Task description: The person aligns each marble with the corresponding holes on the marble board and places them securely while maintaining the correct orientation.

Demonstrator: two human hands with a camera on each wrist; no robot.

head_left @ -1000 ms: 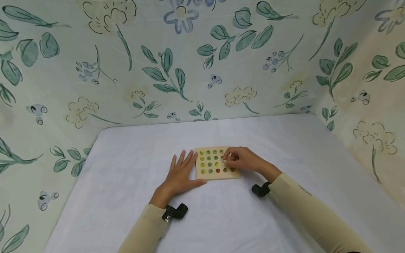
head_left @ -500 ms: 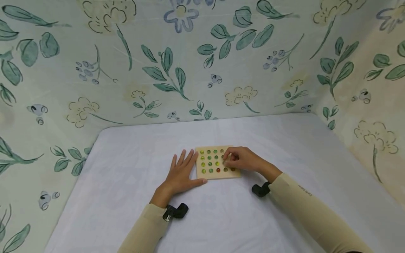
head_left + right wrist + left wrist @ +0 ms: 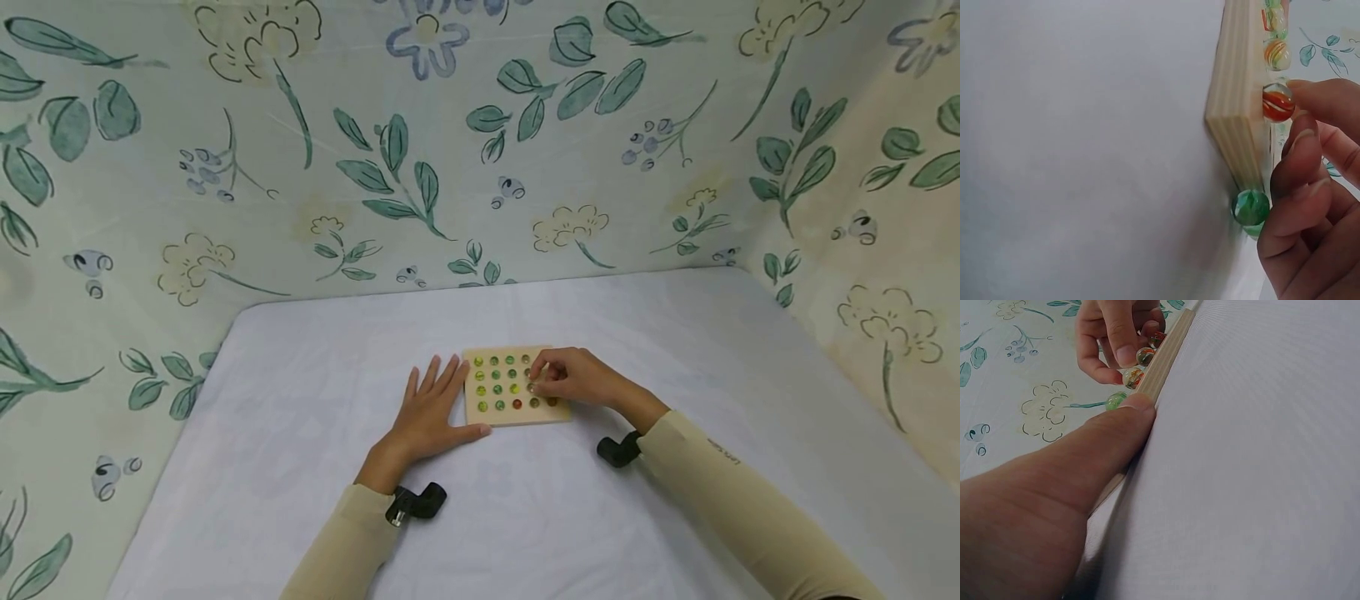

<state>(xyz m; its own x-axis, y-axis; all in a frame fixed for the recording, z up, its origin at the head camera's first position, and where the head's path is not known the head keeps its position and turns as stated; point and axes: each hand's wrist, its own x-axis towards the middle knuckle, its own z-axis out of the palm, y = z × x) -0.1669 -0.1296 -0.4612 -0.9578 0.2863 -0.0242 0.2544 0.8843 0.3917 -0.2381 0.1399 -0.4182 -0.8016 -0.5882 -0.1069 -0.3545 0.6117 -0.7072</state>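
A pale wooden board (image 3: pixel 495 418) lies on the white cloth, with rows of glass marbles in green, yellow and orange-red seated on it. My left hand (image 3: pixel 429 414) is spread flat at the board's left side, its thumb (image 3: pixel 1110 428) pressing along the front edge. Over the board's right part, my right hand (image 3: pixel 577 377) pinches a marble between thumb and index finger; that marble is mostly hidden by the fingertips. An orange-swirled marble (image 3: pixel 1279 103) sits at the front edge near those fingers. Beside my curled fingers, at the board's corner, shows a green marble (image 3: pixel 1250 207).
A white cloth (image 3: pixel 360 342) covers the table around the board. Behind and to the sides hangs a curtain (image 3: pixel 450 167) printed with leaves and flowers. Black wrist cameras, one on the left wrist (image 3: pixel 417 502) and one on the right (image 3: pixel 619 450), stick out close over the cloth.
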